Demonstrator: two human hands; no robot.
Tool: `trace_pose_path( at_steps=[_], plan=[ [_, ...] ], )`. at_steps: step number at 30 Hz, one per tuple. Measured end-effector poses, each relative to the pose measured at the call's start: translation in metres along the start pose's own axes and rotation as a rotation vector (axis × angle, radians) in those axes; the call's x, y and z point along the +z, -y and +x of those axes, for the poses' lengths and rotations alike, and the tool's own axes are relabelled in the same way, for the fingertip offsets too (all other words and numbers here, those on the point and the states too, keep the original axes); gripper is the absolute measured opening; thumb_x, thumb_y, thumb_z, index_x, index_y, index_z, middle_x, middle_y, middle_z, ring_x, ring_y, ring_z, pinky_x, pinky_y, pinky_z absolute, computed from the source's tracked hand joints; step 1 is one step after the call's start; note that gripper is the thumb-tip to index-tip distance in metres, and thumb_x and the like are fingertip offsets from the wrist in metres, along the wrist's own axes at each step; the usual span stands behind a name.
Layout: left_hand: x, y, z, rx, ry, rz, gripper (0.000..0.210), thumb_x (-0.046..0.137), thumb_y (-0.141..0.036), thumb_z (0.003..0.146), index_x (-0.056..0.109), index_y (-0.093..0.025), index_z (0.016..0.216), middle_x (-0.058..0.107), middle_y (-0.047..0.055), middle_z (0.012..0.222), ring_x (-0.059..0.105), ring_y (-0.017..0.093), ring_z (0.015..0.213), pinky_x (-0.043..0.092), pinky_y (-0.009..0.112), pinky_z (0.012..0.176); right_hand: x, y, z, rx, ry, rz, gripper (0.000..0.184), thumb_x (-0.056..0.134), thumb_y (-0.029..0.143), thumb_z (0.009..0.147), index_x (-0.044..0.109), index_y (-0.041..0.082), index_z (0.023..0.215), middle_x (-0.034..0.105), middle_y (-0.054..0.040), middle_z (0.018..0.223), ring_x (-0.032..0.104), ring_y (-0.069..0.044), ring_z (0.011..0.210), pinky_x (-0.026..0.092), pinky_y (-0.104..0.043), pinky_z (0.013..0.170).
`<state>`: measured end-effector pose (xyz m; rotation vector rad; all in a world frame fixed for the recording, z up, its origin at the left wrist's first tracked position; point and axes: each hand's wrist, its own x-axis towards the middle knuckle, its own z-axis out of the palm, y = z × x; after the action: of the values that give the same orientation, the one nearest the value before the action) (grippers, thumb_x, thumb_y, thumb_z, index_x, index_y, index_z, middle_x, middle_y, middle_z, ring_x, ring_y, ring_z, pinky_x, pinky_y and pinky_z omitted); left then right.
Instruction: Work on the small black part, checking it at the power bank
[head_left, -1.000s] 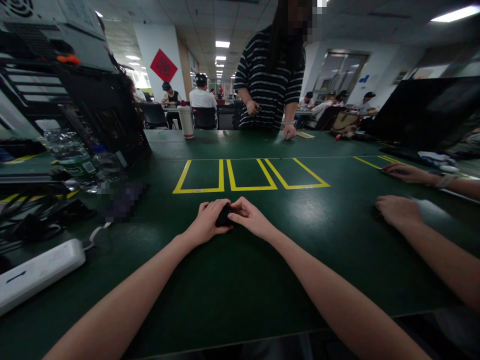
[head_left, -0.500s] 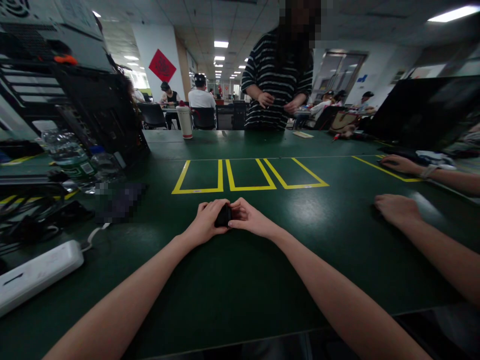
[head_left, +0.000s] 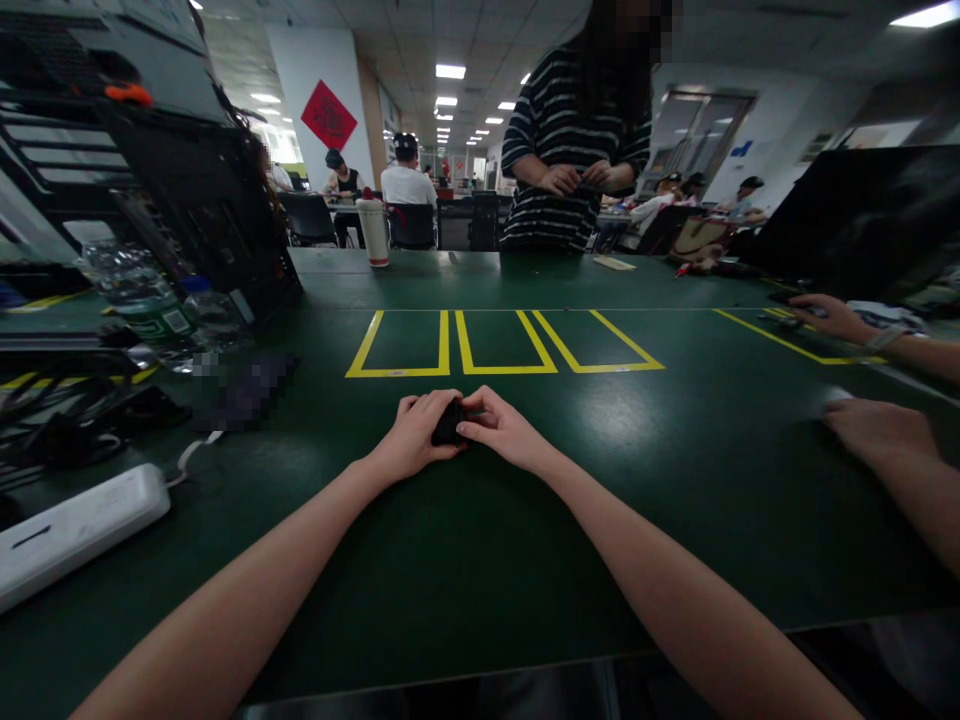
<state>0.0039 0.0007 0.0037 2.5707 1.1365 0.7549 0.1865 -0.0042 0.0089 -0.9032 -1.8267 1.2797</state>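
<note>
A small black box-like object [head_left: 447, 425] sits between my two hands, low over the green table [head_left: 480, 560]. From the left, the fingers and thumb of my left hand [head_left: 416, 430] wrap round it. My right hand [head_left: 496, 428] has its thumb and fingertips closed on the object's right edge. Fingers cover much of the object, so its exact kind cannot be made out. Just beyond my hands, yellow tape [head_left: 510, 369] marks three outlined areas on the tabletop.
At left are a white power strip [head_left: 82, 530], cables, water bottles [head_left: 139, 290] and a black computer case [head_left: 202, 200]. A white cup [head_left: 373, 232] stands at the far edge. A co-worker's hands [head_left: 881, 430] are at right. Another person [head_left: 577, 150] stands opposite.
My hands stay round the black object; the right thumb and fingers have shifted slightly on its edge. The co-worker's near hand at right has moved rightward. The standing person's hands have come together.
</note>
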Motion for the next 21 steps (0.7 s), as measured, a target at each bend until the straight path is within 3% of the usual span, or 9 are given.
trace_pose_path(
  at_steps=[8, 12, 15, 21],
  plan=[
    [0.0037, 0.0025, 0.0010, -0.002, -0.026, 0.015, 0.057, 0.063, -0.030, 0.070, 0.033, -0.024, 0.119, 0.049, 0.006, 0.116, 0.045, 0.025, 0.109, 0.027, 0.041, 0.091, 0.0041, -0.0005, -0.0004, -0.049, -0.058, 0.015, 0.015, 0.055, 0.027, 0.078, 0.049, 0.022, 0.091, 0.053, -0.0006, 0.096, 0.055, -0.017, 0.095, 0.047, -0.038, 0.083],
    [0.0008, 0.0015, -0.0010, -0.008, -0.019, 0.001, 0.057, 0.063, -0.029, 0.071, 0.033, -0.026, 0.119, 0.049, 0.005, 0.116, 0.045, 0.024, 0.109, 0.027, 0.041, 0.091, 0.0059, -0.0014, 0.0019, 0.028, -0.092, -0.004, 0.027, 0.057, 0.030, 0.076, 0.047, 0.021, 0.099, 0.052, -0.0036, 0.104, 0.053, -0.019, 0.100, 0.046, -0.039, 0.084],
    [-0.0006, 0.0018, -0.0021, -0.017, -0.017, -0.002, 0.056, 0.063, -0.029, 0.071, 0.034, -0.026, 0.118, 0.050, 0.004, 0.116, 0.045, 0.024, 0.108, 0.026, 0.041, 0.092, 0.0052, -0.0017, 0.0024, 0.066, -0.055, -0.008, 0.029, 0.055, 0.031, 0.078, 0.047, 0.021, 0.103, 0.052, -0.0048, 0.106, 0.054, -0.019, 0.100, 0.046, -0.040, 0.085],
    [-0.0001, 0.0035, -0.0025, -0.014, -0.017, 0.006, 0.057, 0.062, -0.026, 0.071, 0.033, -0.026, 0.119, 0.049, 0.005, 0.117, 0.044, 0.025, 0.110, 0.026, 0.040, 0.092, 0.0023, -0.0026, -0.0004, -0.009, 0.036, 0.071, 0.030, 0.061, 0.020, 0.074, 0.046, 0.023, 0.100, 0.052, -0.0007, 0.104, 0.053, -0.017, 0.103, 0.043, -0.039, 0.091]
  ],
)
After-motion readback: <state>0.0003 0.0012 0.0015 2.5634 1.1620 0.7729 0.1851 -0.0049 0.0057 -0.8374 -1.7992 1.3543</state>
